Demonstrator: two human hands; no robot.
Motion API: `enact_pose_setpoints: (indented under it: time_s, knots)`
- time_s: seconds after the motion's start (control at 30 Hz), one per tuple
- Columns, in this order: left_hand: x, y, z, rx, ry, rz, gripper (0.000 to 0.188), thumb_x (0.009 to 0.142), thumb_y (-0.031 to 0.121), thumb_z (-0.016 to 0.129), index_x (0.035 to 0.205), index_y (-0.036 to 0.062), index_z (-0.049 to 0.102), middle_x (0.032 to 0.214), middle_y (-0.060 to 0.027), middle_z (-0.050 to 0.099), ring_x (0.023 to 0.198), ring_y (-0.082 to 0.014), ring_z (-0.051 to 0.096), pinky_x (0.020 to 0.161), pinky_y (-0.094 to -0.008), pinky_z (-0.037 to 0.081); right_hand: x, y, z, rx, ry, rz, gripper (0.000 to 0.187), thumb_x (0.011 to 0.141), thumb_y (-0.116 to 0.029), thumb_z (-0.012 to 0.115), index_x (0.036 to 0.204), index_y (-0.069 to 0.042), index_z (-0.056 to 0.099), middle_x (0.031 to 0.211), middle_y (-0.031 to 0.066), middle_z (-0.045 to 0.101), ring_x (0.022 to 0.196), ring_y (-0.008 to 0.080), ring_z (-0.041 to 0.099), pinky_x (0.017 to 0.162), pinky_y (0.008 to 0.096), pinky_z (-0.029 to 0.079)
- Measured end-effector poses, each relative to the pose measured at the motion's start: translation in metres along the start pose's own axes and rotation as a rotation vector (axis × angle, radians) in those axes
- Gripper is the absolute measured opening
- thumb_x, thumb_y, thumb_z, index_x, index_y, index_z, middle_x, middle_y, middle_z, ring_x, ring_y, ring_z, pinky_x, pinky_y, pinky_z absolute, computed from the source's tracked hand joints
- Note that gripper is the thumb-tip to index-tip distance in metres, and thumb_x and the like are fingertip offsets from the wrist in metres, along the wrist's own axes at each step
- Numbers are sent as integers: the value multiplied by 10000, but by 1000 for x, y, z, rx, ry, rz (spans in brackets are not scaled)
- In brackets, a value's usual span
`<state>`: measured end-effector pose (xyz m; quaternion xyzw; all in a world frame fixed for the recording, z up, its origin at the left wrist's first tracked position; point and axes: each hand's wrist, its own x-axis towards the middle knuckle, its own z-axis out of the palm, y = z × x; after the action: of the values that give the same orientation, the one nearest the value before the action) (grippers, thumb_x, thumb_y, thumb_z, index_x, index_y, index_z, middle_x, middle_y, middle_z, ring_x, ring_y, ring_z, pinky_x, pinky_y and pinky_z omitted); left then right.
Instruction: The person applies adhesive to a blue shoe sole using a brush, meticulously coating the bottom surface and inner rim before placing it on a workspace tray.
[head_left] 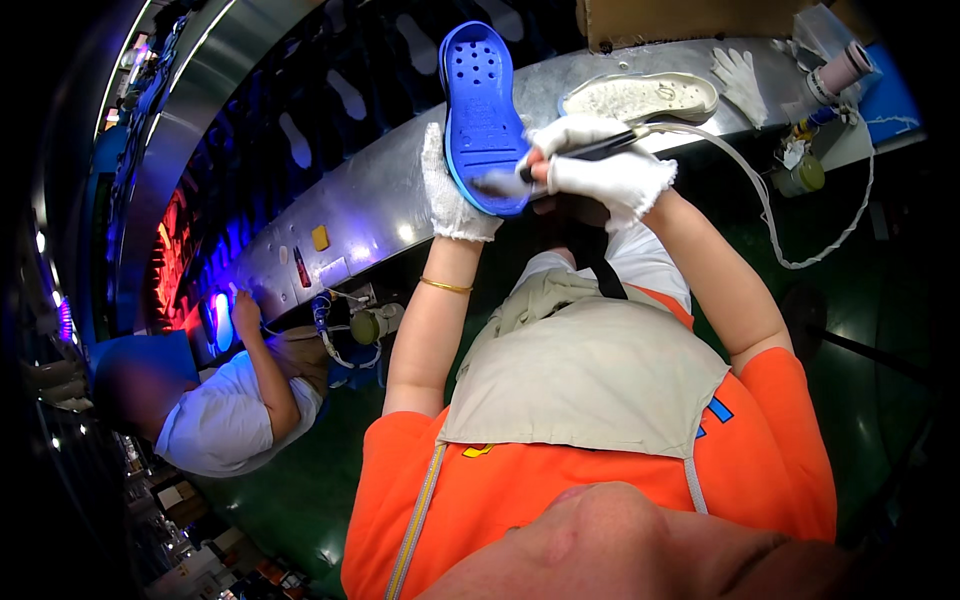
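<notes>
A blue shoe sole (482,125) with small holes at its toe end is held up, toe away from me, over the near edge of the metal bench. My left hand (450,205), in a white knit glove, is closed around its left side and heel end. My right hand (600,172), in a white glove with bare fingertips, grips a dark-handled brush (598,148). Its blurred bristles are at the inner face of the sole's heel. A pale tube (752,185) runs from the handle's rear end off to the right.
On the metal bench (375,190) lie a cream shoe sole (645,97), a loose white glove (740,82), a yellow block (320,238) and a red-handled tool (301,267). A dark conveyor (375,110) carrying several soles runs behind it. Another person (235,410) works at left.
</notes>
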<state>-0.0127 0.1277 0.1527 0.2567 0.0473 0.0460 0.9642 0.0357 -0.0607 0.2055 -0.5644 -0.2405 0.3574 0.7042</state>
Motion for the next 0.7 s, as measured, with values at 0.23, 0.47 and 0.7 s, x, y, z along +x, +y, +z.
enact_pose_setpoints:
  time_s: [0.23,0.47,0.7]
  knots:
    - [-1,-16,-24,44,122,79,602,904,538,310,1220,63,504,1148,-151,579,981,-292,586,921,-422,454,-6,0,20,-463,-19,-402,113,746,-19,670,855,-24,641,829,43,640,790,101,597,749,258,487]
    - [-22,-18,24,-149,-17,17,614,919,543,306,1317,89,419,1235,-125,518,1100,-267,529,985,-406,413,14,-1,7,-267,252,-368,109,813,-40,625,917,-8,634,860,35,641,749,75,590,685,225,494]
    - [-18,-20,-2,-50,2,50,652,876,607,367,1220,66,482,1148,-104,559,1032,-242,561,937,-394,452,12,0,22,-279,88,-445,94,796,-63,650,882,-25,644,870,37,647,800,90,593,743,252,484]
